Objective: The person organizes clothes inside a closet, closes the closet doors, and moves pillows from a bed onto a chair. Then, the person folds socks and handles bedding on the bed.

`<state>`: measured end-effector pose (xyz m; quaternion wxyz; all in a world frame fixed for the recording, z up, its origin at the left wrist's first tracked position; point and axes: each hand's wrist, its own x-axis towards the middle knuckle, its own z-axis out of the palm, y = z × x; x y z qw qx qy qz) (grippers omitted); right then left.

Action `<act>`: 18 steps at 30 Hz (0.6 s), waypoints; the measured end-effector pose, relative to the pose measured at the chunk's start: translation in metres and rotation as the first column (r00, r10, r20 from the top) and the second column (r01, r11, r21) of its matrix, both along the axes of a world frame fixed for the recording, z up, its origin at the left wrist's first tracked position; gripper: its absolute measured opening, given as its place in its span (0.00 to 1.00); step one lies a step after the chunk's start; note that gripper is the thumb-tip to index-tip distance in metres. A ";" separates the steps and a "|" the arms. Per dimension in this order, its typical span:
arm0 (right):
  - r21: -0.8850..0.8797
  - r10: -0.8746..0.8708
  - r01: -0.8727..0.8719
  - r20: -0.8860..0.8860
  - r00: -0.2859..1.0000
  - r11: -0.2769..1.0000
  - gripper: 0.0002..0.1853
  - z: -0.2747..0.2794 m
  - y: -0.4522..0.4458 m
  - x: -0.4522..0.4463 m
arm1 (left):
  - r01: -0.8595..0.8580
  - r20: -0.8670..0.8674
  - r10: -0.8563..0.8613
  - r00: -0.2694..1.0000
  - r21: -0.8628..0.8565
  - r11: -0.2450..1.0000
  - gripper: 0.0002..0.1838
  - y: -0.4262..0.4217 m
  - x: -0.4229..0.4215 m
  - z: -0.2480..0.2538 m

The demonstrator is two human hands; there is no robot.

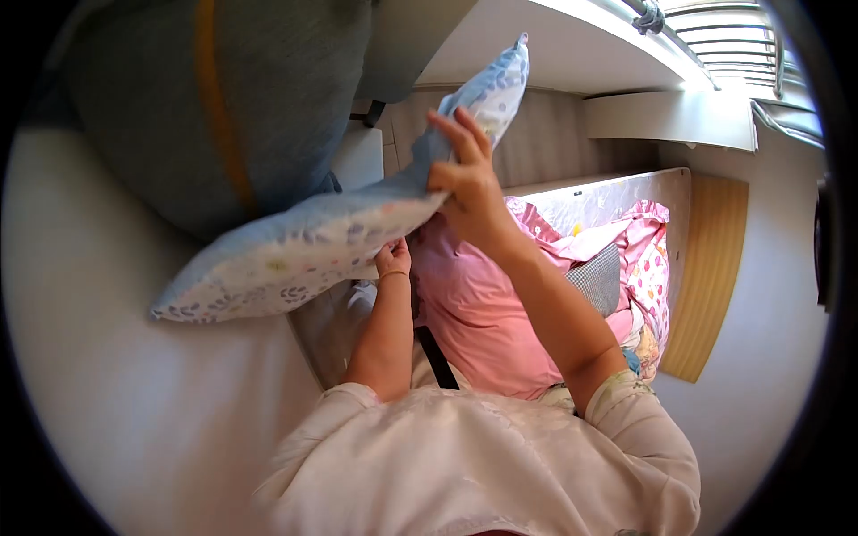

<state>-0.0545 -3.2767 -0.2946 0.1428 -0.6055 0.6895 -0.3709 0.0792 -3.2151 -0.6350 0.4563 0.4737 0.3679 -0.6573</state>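
Observation:
A pillow (313, 250) in a white and light blue floral cover is held up in front of me, tilted, with one corner pointing to the upper right. My right hand (469, 183) grips its middle, where the cover is bunched and narrowed. Lower down, my left hand (393, 257) is closed on the near edge of the pillow; part of its fingers is hidden by the fabric. Below and to the right of both hands lies pink bedding (483, 304), heaped up.
A large grey item with an orange stripe (219, 98) stands at upper left, close to the pillow. At right are a plastic-covered mattress (617, 201), a checked grey cloth (599, 279) and a wooden board (710, 277). A metal rail (724, 40) is at the window.

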 end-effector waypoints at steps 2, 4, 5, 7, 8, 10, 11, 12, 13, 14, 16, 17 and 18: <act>0.015 0.072 -0.072 -0.013 0.997 0.997 0.07 0.008 0.011 0.010 | 0.028 -0.003 -0.027 1.000 0.024 0.999 0.12 -0.005 -0.005 0.009; -0.006 0.125 -0.125 0.000 0.992 0.992 0.07 0.020 0.018 0.026 | 0.045 -0.018 -0.044 0.999 0.024 0.999 0.12 -0.009 0.006 0.004; -0.026 0.158 -0.158 0.023 0.987 0.987 0.07 0.016 0.017 0.031 | 0.047 -0.028 -0.047 0.999 0.021 0.999 0.12 -0.012 0.013 -0.001; -0.099 0.219 -0.208 0.111 0.969 0.973 0.07 -0.001 0.006 0.040 | 0.036 -0.040 -0.035 0.999 0.029 0.999 0.12 -0.027 0.033 -0.026; -0.150 0.234 -0.209 0.173 0.957 0.966 0.06 -0.018 -0.009 0.039 | 0.034 -0.064 -0.031 0.997 0.055 0.998 0.13 -0.037 0.051 -0.045; -0.121 0.162 -0.144 0.155 0.974 0.982 0.05 -0.070 -0.034 0.036 | 0.040 -0.101 -0.023 0.995 0.173 0.984 0.14 -0.068 0.081 -0.064; -0.081 0.134 -0.132 0.018 0.991 0.988 0.06 -0.086 -0.041 0.037 | 0.094 -0.096 -0.075 0.992 0.206 0.974 0.14 -0.083 0.090 -0.072; -0.035 0.121 -0.126 -0.112 0.986 0.991 0.08 -0.097 -0.047 0.036 | 0.213 -0.085 -0.200 0.976 0.193 0.958 0.15 -0.099 0.101 -0.073; -0.011 0.085 -0.088 -0.137 0.987 0.996 0.14 -0.093 -0.053 0.040 | 0.474 -0.022 -0.474 0.880 0.003 0.880 0.17 -0.105 0.103 -0.061; 0.010 0.056 -0.055 -0.156 0.986 0.998 0.21 -0.081 -0.054 0.045 | 0.689 0.127 -0.677 0.725 -0.144 0.710 0.18 -0.112 0.105 -0.047; -0.034 -0.023 0.020 -0.107 0.994 0.999 0.23 -0.077 -0.054 0.058 | 0.742 0.038 -0.757 0.652 -0.238 0.627 0.18 -0.103 0.074 0.062; -0.062 -0.055 0.050 -0.079 0.995 0.997 0.23 -0.072 -0.052 0.058 | 0.756 0.003 -0.788 0.616 -0.286 0.589 0.18 -0.099 0.059 0.098; -0.079 -0.089 0.082 -0.094 0.992 0.994 0.24 -0.071 -0.044 0.057 | 0.788 0.054 -0.800 0.597 -0.225 0.573 0.19 -0.102 0.057 0.096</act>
